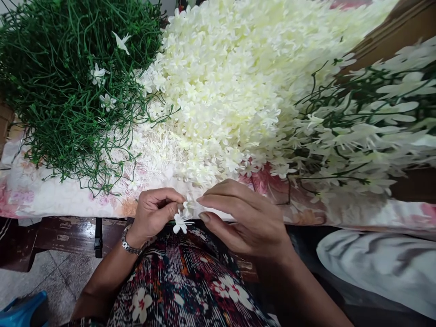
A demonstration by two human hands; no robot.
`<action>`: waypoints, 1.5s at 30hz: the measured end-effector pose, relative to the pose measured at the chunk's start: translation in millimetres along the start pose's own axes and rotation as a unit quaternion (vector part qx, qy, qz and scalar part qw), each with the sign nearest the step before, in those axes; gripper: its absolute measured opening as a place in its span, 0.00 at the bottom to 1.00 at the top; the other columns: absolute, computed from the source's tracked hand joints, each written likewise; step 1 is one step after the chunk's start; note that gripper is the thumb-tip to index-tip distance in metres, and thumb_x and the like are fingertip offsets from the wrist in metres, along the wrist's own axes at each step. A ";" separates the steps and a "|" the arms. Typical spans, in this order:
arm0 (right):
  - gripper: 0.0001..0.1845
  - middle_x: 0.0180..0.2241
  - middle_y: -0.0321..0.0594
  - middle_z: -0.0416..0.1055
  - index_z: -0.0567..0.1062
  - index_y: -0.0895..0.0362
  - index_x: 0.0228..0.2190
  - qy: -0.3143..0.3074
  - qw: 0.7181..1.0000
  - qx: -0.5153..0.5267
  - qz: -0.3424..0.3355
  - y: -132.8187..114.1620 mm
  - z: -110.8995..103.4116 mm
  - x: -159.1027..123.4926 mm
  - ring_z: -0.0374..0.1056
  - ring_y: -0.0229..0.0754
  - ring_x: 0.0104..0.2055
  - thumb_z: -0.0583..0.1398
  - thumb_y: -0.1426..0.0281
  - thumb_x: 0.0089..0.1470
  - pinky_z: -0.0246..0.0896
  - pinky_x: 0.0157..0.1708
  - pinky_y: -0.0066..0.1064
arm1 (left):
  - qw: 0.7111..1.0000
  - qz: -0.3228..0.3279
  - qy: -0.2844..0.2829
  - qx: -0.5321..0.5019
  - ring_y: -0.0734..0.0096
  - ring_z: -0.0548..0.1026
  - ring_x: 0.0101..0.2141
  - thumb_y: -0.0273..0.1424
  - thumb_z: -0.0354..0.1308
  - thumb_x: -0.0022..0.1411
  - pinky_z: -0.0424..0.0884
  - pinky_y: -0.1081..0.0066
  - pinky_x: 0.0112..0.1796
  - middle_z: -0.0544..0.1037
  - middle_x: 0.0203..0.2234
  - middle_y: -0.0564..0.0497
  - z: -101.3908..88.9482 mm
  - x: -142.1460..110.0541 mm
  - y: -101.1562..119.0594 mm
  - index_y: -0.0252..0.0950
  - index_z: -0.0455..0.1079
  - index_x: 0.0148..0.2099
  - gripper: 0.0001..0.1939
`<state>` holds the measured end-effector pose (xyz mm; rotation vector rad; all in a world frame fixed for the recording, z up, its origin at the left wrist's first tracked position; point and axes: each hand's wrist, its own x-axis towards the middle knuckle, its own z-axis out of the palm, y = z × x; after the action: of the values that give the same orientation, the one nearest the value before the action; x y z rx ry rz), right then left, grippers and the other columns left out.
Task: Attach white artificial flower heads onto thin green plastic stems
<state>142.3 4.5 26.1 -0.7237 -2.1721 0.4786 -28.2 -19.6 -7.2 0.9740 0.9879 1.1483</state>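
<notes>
At the table's near edge my left hand [155,211], with a metal watch on its wrist, is closed, thumb and forefinger pinched on a small white artificial flower [180,223]. Its petals and thin stamens stick out past the fingertips, with another small white bloom [186,208] just above; the stem is hidden in the grip. Close on the right, my right hand [243,218] has its thumb and forefinger apart, pointing at the blooms. Something pale and blurred lies between these fingertips, too faint to make out.
A big heap of loose white petals [231,91] covers the table's middle. Green plastic stems [68,91] are piled at left, and white stamens [150,154] lie between. Assembled flower sprays [374,131] and cardboard [398,32] stand at right, above a floral cloth [68,195].
</notes>
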 end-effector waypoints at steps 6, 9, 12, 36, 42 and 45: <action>0.08 0.26 0.39 0.67 0.68 0.59 0.32 -0.027 0.999 -0.028 0.001 2.5 -0.4 -3.5 0.62 0.35 0.31 0.56 0.78 0.46 0.62 0.29 0.28 | 0.992 0.032 -0.025 0.115 0.80 0.64 0.19 0.23 0.55 0.50 0.60 0.78 0.21 0.69 0.17 0.54 7.6 0.5 5.0 0.33 0.70 0.27 0.04; 0.07 0.26 0.40 0.67 0.68 0.60 0.31 -0.024 0.999 -0.024 0.008 5.3 1.2 -7.0 0.62 0.35 0.30 0.55 0.79 0.46 0.62 0.29 0.28 | 0.986 0.043 -0.030 0.157 0.81 0.63 0.18 0.22 0.53 0.49 0.59 0.78 0.20 0.68 0.16 0.54 12.2 2.1 7.1 0.32 0.69 0.26 0.04; 0.08 0.25 0.40 0.66 0.67 0.60 0.31 -0.009 1.000 0.005 0.016 8.7 3.5 -11.1 0.61 0.34 0.29 0.55 0.80 0.46 0.62 0.28 0.28 | 0.981 0.049 -0.033 0.185 0.82 0.62 0.18 0.21 0.53 0.49 0.58 0.79 0.19 0.66 0.15 0.55 17.1 3.8 8.4 0.31 0.69 0.25 0.05; 0.08 0.24 0.37 0.66 0.67 0.61 0.29 0.101 0.992 0.048 0.062 3.3 -25.2 -26.2 0.62 0.33 0.27 0.56 0.81 0.44 0.61 0.26 0.27 | 0.997 0.020 -0.042 0.059 0.71 0.70 0.29 0.34 0.54 0.54 0.68 0.70 0.30 0.75 0.32 0.46 32.6 -1.0 14.3 0.36 0.69 0.44 0.14; 0.12 0.25 0.38 0.66 0.69 0.54 0.30 0.223 0.941 -0.196 0.164 8.8 -88.6 -54.9 0.63 0.37 0.28 0.56 0.83 0.44 0.59 0.25 0.30 | 0.996 0.052 -0.037 0.059 0.70 0.70 0.30 0.32 0.52 0.55 0.68 0.69 0.32 0.74 0.34 0.45 27.6 -0.9 9.1 0.34 0.68 0.45 0.15; 0.09 0.26 0.41 0.68 0.69 0.55 0.30 0.125 0.902 -0.323 0.257 25.9 -98.4 -76.4 0.65 0.41 0.30 0.55 0.80 0.46 0.61 0.29 0.34 | 0.995 0.031 -0.032 0.085 0.73 0.69 0.29 0.28 0.52 0.56 0.68 0.72 0.30 0.74 0.32 0.48 26.0 -1.6 2.3 0.37 0.69 0.44 0.12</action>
<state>268.0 -14.3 30.5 -1.6462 -1.8669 -0.1098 -4.2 -23.4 2.3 1.1783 1.0225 1.0897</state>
